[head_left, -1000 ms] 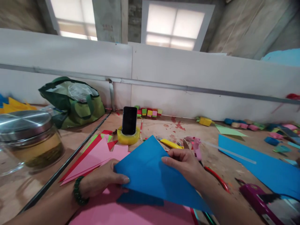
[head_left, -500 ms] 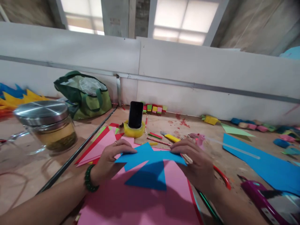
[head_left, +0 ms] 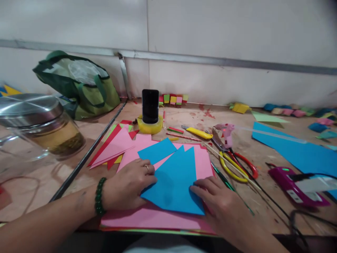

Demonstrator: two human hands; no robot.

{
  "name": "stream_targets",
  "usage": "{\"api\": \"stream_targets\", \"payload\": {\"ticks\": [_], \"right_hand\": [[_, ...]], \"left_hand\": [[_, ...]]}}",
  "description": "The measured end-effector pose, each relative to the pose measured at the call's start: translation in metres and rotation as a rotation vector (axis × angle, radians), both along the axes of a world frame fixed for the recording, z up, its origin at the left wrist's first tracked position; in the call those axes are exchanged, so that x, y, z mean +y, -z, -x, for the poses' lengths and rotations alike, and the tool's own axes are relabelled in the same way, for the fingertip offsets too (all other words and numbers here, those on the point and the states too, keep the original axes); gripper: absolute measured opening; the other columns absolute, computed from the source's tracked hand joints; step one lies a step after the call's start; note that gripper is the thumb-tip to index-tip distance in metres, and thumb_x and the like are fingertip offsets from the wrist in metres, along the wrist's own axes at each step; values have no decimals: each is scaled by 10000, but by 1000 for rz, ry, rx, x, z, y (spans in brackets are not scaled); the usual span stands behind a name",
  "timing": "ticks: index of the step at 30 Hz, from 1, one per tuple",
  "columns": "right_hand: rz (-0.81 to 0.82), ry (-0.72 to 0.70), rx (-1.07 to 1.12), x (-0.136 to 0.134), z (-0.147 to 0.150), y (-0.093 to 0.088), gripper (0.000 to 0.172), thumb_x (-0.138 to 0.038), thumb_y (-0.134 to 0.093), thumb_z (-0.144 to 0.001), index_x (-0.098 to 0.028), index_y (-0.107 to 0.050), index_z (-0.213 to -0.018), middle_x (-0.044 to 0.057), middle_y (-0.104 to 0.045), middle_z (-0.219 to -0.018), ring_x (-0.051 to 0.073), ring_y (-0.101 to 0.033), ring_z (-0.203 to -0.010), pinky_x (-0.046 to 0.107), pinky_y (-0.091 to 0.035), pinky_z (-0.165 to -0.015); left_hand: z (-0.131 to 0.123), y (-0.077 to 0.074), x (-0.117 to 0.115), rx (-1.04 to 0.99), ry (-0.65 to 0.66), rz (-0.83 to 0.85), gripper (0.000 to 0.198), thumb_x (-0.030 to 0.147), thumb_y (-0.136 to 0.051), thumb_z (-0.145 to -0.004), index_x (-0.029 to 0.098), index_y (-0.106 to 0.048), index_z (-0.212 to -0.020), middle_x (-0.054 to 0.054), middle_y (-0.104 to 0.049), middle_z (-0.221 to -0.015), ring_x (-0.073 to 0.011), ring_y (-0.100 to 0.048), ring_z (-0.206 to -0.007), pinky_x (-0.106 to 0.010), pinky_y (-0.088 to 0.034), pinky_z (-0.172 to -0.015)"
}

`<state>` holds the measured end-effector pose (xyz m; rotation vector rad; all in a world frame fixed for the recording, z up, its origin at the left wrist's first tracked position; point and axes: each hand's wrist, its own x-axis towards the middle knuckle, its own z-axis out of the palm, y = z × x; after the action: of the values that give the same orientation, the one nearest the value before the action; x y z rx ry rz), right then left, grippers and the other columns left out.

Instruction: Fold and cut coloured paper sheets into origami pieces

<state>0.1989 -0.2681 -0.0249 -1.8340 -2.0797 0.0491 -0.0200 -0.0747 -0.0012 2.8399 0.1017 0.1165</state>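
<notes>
A piece of blue paper (head_left: 175, 182) with pointed upper corners is held over a stack of pink sheets (head_left: 147, 219). My left hand (head_left: 131, 182), wearing a ring and a green bead bracelet (head_left: 99, 196), closes on its left edge, the thumb largely hidden. At the right edge, my right hand (head_left: 218, 198) closes on the same piece, its thumb out of sight. Just beyond it a smaller blue paper rectangle (head_left: 155, 151) lies on the pink stack. Pink and red triangular cut pieces (head_left: 118, 144) are piled at the stack's far left.
Right of the stack lie scissors (head_left: 233, 167), a pink glue gun (head_left: 228, 135), a yellow cutter knife (head_left: 198, 133) and a purple power strip (head_left: 295, 186) with cables. A phone (head_left: 150, 105) stands in a yellow tape roll (head_left: 150, 124). At left are a glass tea mug (head_left: 65, 138) and green bag (head_left: 102, 100).
Both hands have come down and nearer my body with a blue piece, whose broad face now shows. The small blue rectangle now lies apart. My view has tilted downward.
</notes>
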Motion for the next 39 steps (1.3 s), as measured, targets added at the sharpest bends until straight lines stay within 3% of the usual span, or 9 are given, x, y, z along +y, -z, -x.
{"api": "stream_targets", "payload": {"ticks": [5, 10, 13, 17, 21, 28, 39], "right_hand": [[6, 1, 147, -2, 4, -2, 361, -57, -550, -772, -206, -647, -1087, 88, -636, -1001, 216, -582, -896, 343, -511, -746], [98, 124, 392, 3, 1, 3, 169, -197, -483, -928, -209, -604, -811, 39, -587, -858, 140, -575, -741, 265, -462, -636], [132, 212, 422, 7, 0, 7, 256, -292, -498, -939, -211, -487, -696, -4, -506, -716, 123, -508, -620, 267, -402, -557], [113, 283, 349, 9, -1, 11, 304, -340, -528, -921, -220, -423, -662, -28, -453, -667, 117, -456, -569, 269, -362, -528], [98, 296, 316, 11, -1, 11, 316, -341, -543, -908, -224, -415, -644, -34, -440, -646, 116, -441, -549, 266, -357, -518], [88, 293, 318, 14, -1, 10, 315, -335, -545, -893, -226, -419, -626, -24, -461, -633, 124, -451, -539, 271, -359, -499], [77, 303, 256, 14, 1, 10, 315, -339, -540, -894, -235, -394, -634, -32, -441, -615, 118, -420, -518, 268, -346, -481]], "left_hand": [[5, -2, 4, 43, -105, 168, 162, 148, -553, -818, 211, -692, -872, -28, -643, -985, -180, -589, -904, -282, -409, -797], [1, 1, 13, 140, -261, 384, 230, 343, -542, -902, 193, -636, -755, 11, -606, -797, -125, -559, -724, -229, -387, -643], [-5, 2, 15, 168, -384, 337, 331, 436, -567, -874, 180, -538, -667, 21, -555, -699, -123, -502, -632, -237, -326, -559], [-8, 2, 14, 176, -436, 283, 383, 452, -546, -878, 177, -461, -624, 25, -511, -649, -116, -445, -578, -239, -269, -520], [-7, 3, 15, 169, -455, 309, 411, 519, -560, -846, 183, -468, -630, 31, -509, -625, -115, -427, -559, -239, -252, -500], [-4, 11, 18, 99, -481, 295, 430, 488, -557, -851, 183, -428, -577, 38, -477, -564, -108, -394, -532, -247, -233, -491], [-5, 17, 18, 63, -505, 233, 422, 521, -561, -854, 182, -532, -604, 19, -569, -610, -124, -475, -571, -253, -271, -547]]}}
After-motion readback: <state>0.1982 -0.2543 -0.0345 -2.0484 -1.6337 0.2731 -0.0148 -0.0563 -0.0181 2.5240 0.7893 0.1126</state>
